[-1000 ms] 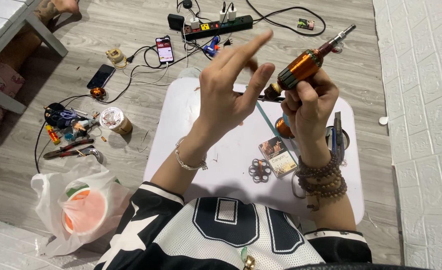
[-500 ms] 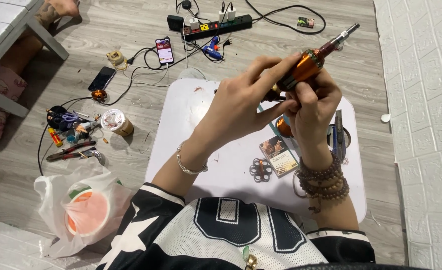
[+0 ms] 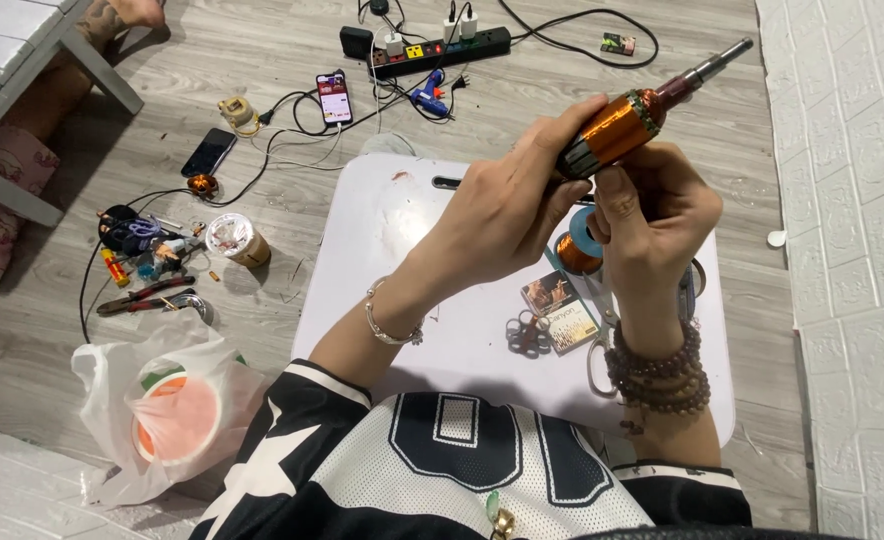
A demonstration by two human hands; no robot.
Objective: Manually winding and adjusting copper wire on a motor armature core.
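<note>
Since a second ago, the left hand has come down and is now closing its fingers around the copper-wound tool. Before, those fingers were spread wide. Right hand is pinching the tool from below. Both hands are holding it up above the white board, near a small copper spool.
</note>
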